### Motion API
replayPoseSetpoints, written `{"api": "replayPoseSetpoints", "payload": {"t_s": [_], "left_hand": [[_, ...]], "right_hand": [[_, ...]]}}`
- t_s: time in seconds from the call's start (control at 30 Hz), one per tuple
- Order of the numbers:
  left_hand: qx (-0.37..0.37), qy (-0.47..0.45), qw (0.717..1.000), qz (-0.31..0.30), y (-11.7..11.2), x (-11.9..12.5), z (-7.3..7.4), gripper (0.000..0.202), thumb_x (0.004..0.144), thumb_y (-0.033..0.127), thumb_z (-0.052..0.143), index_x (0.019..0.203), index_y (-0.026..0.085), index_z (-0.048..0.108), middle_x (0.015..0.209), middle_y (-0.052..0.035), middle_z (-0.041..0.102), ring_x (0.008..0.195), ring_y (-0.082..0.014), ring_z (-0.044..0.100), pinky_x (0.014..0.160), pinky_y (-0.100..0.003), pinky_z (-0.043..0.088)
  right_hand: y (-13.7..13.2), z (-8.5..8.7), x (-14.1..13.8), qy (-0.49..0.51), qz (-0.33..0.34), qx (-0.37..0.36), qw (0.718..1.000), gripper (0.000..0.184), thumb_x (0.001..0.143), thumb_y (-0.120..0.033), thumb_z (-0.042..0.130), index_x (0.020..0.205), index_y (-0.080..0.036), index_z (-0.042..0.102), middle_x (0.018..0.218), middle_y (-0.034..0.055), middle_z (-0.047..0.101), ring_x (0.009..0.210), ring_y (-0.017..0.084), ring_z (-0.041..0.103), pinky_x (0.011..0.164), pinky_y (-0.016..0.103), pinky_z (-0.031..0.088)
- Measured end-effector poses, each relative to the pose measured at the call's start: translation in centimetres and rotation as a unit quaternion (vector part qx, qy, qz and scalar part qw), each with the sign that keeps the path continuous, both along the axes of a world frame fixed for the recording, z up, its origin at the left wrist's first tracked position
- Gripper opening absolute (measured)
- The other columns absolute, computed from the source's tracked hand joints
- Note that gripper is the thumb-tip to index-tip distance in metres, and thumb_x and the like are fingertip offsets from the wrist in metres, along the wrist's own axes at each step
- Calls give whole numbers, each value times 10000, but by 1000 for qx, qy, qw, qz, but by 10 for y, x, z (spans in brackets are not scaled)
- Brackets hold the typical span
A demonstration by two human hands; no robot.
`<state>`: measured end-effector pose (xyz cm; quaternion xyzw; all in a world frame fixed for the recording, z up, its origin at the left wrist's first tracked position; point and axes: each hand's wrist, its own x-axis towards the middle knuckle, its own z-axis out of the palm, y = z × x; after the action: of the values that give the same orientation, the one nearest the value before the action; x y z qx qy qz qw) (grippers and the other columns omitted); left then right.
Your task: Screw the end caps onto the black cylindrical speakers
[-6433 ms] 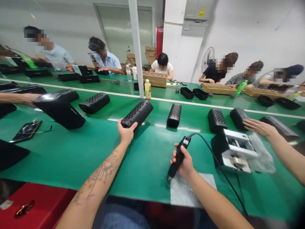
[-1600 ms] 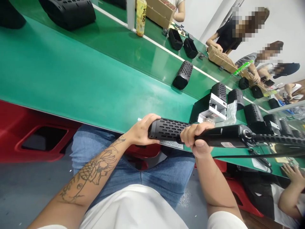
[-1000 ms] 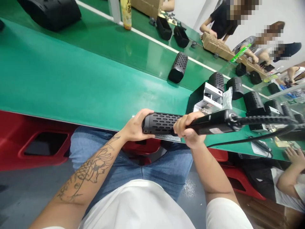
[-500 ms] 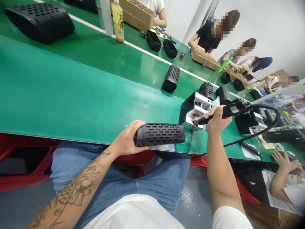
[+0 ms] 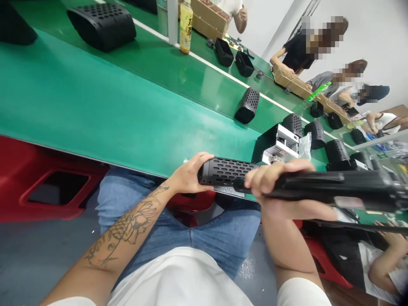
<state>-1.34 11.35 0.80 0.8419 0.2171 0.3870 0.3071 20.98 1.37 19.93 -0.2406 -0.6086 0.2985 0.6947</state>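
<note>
My left hand (image 5: 188, 175) is wrapped round the left end of a black perforated speaker shell (image 5: 225, 171), held level over my lap at the near edge of the green conveyor belt (image 5: 95, 97). My right hand (image 5: 274, 182) grips a black corded electric screwdriver (image 5: 331, 189), lying horizontally with its tip against the shell's right end. The tip itself is hidden by my fingers. A black box with a white screw feeder (image 5: 277, 146) stands just beyond on the belt.
More black shells (image 5: 247, 105) lie along the belt, a large one (image 5: 103, 25) at far left. A drink bottle (image 5: 186, 25) stands by a post. Other people work at cardboard trays (image 5: 291, 80) across the line. A neighbour's hand (image 5: 392, 238) is at right. Red bins (image 5: 47, 182) sit below.
My right hand has come back from the screw feeder and brought the screwdriver to the shell's right end. My left hand still holds the shell in the same place.
</note>
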Motion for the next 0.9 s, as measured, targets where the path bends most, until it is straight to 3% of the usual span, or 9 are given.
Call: {"api": "replayPoseSetpoints", "payload": {"t_s": [0.1,0.23,0.37,0.6,0.9], "left_hand": [[-2,-7,1000,1,-2,2,0,1145,860,513,1043,1785,290,406,1719,-218,581,1541,-430,705,1265,-579,647],[-8,-11,1000,4,-4,6,2,1122,850,542,1044,1759,274,443,1695,-218,607,1505,-425,727,1233,-569,663],[-13,-11,1000,0,-4,7,4,1101,842,550,1039,1738,259,470,1666,-215,637,1494,-426,730,1249,-577,648],[-10,-3,1000,-1,-5,7,6,1058,850,509,1007,1729,236,485,1660,-229,648,1515,-438,715,1262,-587,637],[21,0,1000,13,3,3,1,951,887,492,943,1687,243,492,1596,-201,695,1493,-428,742,1242,-601,668]], "right_hand": [[17,-14,-31,-2,45,-11,999,607,992,-889,747,1232,-332,765,640,-78,676,408,144,562,499,336,595],[30,-22,-46,10,53,-78,996,528,926,-764,910,1059,-288,723,615,-73,689,411,151,572,493,331,573],[30,-24,-50,-10,93,-93,991,449,913,-658,961,1014,-289,726,605,-77,671,412,145,562,497,326,574],[27,-50,-48,-20,138,-111,984,465,917,-741,913,1066,-341,729,590,-91,606,400,135,496,492,325,562],[43,-59,-51,-23,159,-165,973,556,773,-709,1026,796,-297,653,557,-59,631,450,145,523,466,332,498]]}}
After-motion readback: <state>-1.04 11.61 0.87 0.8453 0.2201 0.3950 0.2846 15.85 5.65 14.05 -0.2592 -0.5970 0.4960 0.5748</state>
